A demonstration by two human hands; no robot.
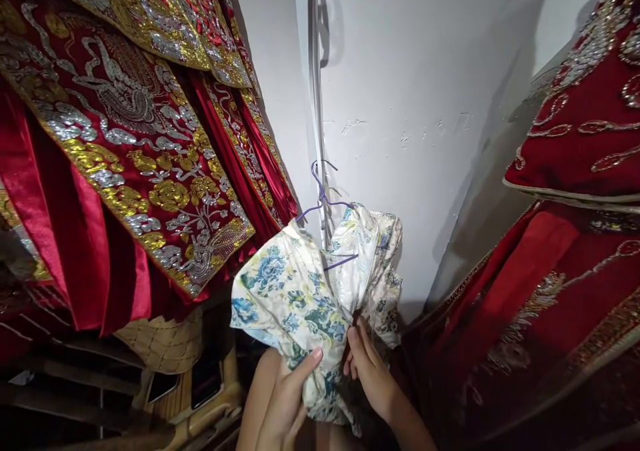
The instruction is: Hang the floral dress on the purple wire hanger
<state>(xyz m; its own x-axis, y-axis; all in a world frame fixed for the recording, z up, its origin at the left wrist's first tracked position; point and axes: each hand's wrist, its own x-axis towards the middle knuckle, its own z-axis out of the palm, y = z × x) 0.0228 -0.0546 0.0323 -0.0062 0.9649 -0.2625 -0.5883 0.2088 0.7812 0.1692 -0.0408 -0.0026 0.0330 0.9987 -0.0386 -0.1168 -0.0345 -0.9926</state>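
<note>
From here I see red embroidered garments point(170, 191) at left — gold and silver motifs — over a woven basket point(167, 341). Right, a beaded red gown point(565, 231) hangs beside the pale wall point(400, 84).

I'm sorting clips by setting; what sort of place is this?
Perhaps a costume or bridal dressing room: embroidered red-and-gold garments hang left, a beaded red garment right, and a floral top on a purple hanger.
</note>
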